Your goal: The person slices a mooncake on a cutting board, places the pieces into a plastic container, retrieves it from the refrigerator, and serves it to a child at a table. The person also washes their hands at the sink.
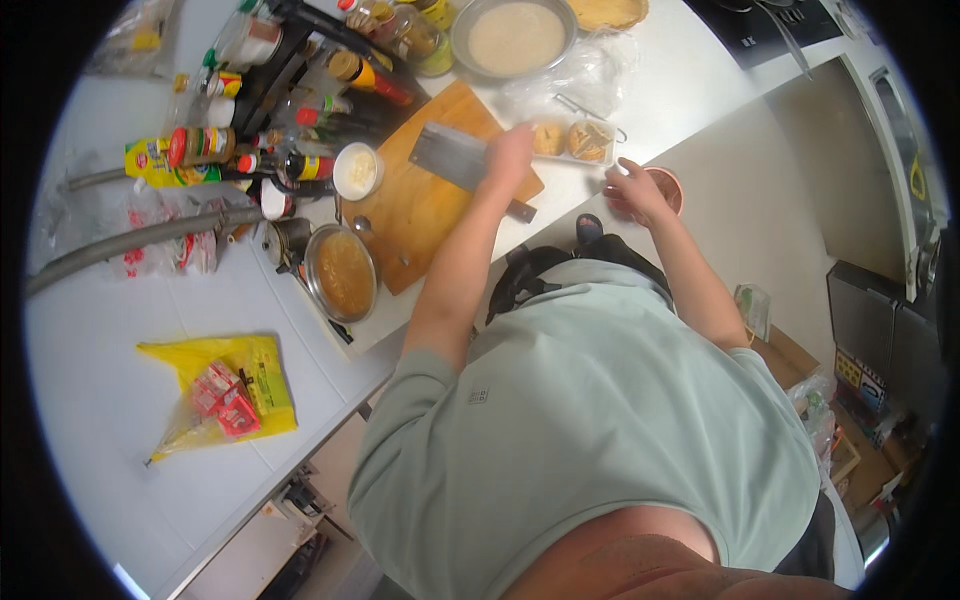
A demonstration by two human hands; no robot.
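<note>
My left hand [511,154] is over the blade of a cleaver [450,156], its fingertips at the left end of a clear plastic tray [613,154]; its grip is hidden. The cleaver lies across a wooden cutting board [420,202]. Two round, browned food pieces [589,141] sit in the tray. Just off the tray's right corner, my right hand [636,191] has its fingers spread and bent, with nothing visible in them. Beneath it, below the counter edge, a pink round container [670,189] shows partly. A white bowl [358,172] of pale chopped food stands on the board's left edge.
A metal bowl of brown liquid [341,274] stands front left. A wide metal pan [514,37] of pale mixture and a crumpled plastic bag [592,75] lie behind. Bottles and jars [202,146] crowd the left. A yellow bag [274,382] holds red packets. The counter edge [551,236] runs diagonally.
</note>
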